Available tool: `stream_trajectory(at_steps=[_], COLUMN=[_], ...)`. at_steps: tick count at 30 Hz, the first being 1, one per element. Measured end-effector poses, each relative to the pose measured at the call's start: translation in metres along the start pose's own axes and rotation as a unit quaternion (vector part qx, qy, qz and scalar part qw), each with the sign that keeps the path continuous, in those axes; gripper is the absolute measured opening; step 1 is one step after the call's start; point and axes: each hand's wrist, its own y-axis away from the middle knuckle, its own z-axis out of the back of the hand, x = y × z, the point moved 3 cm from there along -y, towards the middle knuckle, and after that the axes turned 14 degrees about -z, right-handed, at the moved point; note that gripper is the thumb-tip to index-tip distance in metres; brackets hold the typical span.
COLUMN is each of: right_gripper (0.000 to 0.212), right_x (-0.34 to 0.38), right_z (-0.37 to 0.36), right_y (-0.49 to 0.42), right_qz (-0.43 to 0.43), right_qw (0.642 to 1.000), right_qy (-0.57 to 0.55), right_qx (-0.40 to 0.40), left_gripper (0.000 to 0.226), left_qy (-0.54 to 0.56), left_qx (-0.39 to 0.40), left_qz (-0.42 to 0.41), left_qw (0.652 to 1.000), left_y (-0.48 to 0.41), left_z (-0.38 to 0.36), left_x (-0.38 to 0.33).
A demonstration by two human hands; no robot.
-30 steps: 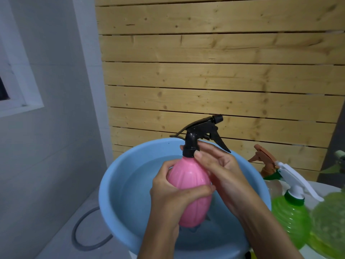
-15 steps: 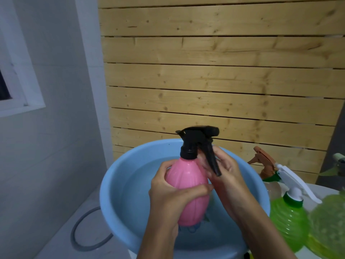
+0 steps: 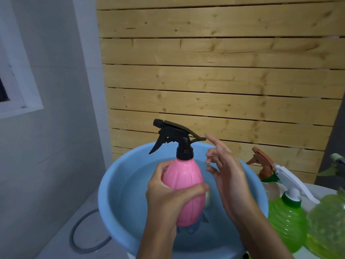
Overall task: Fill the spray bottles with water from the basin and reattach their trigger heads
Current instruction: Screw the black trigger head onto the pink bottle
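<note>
Pine slat wall (image 3: 224, 81) is running across behind both hands. Blue basin (image 3: 110, 184) is sitting directly under them, holding water (image 3: 138, 184). Grey hose loop (image 3: 82, 236) is lying on the floor, down and outward of the left hand (image 3: 168, 200).

Two green bottles are standing outward of the right hand (image 3: 229, 176): the nearer one (image 3: 287, 223) is wearing a white trigger head (image 3: 291, 182), the farther one (image 3: 328, 225) is running off frame.

Pink spray bottle (image 3: 182, 182) is standing upright over the basin. The left hand is gripping its belly, fingers and thumb wrapping round. The right hand is hovering just beside the bottle's neck, open, fingers spread and holding nothing.

Black trigger head (image 3: 177, 135) is sitting on the pink bottle's neck, nozzle pointing away from the right hand. The right index fingertip is sitting at the head's rear tip; contact: cannot tell.

Brown trigger head (image 3: 261, 159) is showing beyond the right hand, past the basin rim
</note>
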Motion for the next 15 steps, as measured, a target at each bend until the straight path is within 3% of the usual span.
stream_trajectory(at_steps=[5,15], right_gripper=[0.036,0.021], right_x=[-0.0010,-0.0008], right_z=[-0.0083,-0.0010], right_y=[0.0031,0.0011], right_qz=[-0.004,0.023], right_qw=[0.995,0.999], right_qy=[0.092,0.028], right_qx=[0.036,-0.012], left_gripper=[0.070,0.074], left_qy=[-0.002,-0.008], left_qx=[0.000,-0.001], left_qz=[0.001,0.000], left_qw=[1.000,1.000], left_y=[-0.0002,-0.0002], left_z=[-0.0006,0.0001], left_x=[-0.0009,-0.0004])
